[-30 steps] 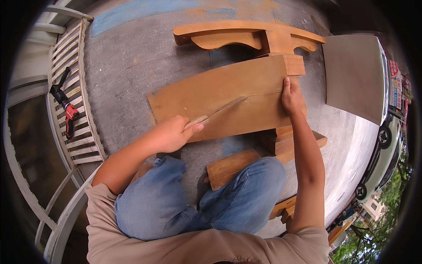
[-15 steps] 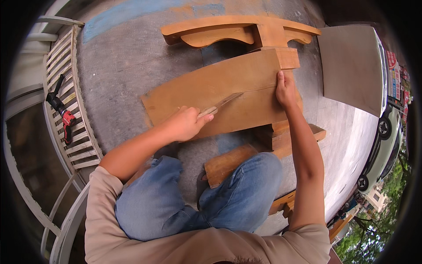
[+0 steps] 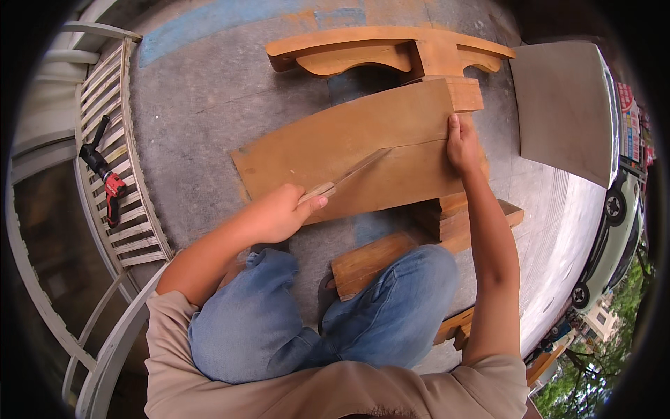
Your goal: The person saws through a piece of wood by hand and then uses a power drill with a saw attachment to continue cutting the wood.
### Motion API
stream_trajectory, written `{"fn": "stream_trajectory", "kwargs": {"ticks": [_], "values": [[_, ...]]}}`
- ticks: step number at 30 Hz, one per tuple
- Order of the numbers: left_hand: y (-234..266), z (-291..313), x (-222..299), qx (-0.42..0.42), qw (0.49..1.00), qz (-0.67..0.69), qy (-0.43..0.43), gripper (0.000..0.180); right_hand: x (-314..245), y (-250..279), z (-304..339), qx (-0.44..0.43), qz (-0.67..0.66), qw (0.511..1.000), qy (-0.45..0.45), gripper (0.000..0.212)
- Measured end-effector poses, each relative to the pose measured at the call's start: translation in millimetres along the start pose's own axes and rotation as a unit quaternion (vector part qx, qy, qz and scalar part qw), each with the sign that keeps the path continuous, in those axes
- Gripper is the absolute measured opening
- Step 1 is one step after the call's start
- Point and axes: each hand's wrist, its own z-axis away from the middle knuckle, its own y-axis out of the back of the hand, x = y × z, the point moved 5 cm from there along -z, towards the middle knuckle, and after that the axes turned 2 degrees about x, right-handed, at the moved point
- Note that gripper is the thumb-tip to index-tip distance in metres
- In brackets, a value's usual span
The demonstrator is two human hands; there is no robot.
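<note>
My left hand [image 3: 280, 211] is wrapped around the wooden handle of a hand saw [image 3: 359, 170]. Its narrow blade meets the brown board [image 3: 307, 153] at a low slant; the teeth are too small to make out. From the blade a thin cut line runs across the board to its right edge. There my right hand [image 3: 464, 148] grips that edge, thumb on top and fingers partly out of sight beneath. Wooden pieces, including an orange-brown block [image 3: 465, 94], lie under the board's right end.
Beyond the board lies a curved wooden frame [image 3: 391, 49]. A wooden block [image 3: 370, 262] is between my knees. On the left, a red and black power drill [image 3: 112, 183] rests on a slatted rack [image 3: 136, 237]. A grey panel [image 3: 565, 105] stands at the right; a parked car [image 3: 611, 237] is farther off.
My left hand has drawn the saw handle back toward me, baring more of the blade. My right hand keeps its grip on the board's edge. The whole view has shifted slightly.
</note>
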Motion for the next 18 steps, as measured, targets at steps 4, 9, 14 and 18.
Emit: {"fn": "stream_trajectory", "kwargs": {"ticks": [4, 9, 14, 18], "values": [[8, 1, 4, -0.024, 0.999, 0.005, 0.043, 0.066, -17, -4, -1, -0.016, 0.045, 0.998, -0.036, 0.064], [9, -8, 20, -0.020, 0.999, -0.030, 0.024, 0.065, -1, -10, -3, 0.006, -0.015, 1.000, 0.025, 0.066], [4, 5, -7, -0.038, 0.999, 0.007, 0.033, 0.065, -6, -6, 0, 0.003, 0.017, 1.000, 0.005, 0.064], [9, -3, 21, -0.035, 0.994, 0.021, 0.104, 0.063, 1, -7, -5, 0.004, -0.010, 1.000, 0.008, 0.063]]}}
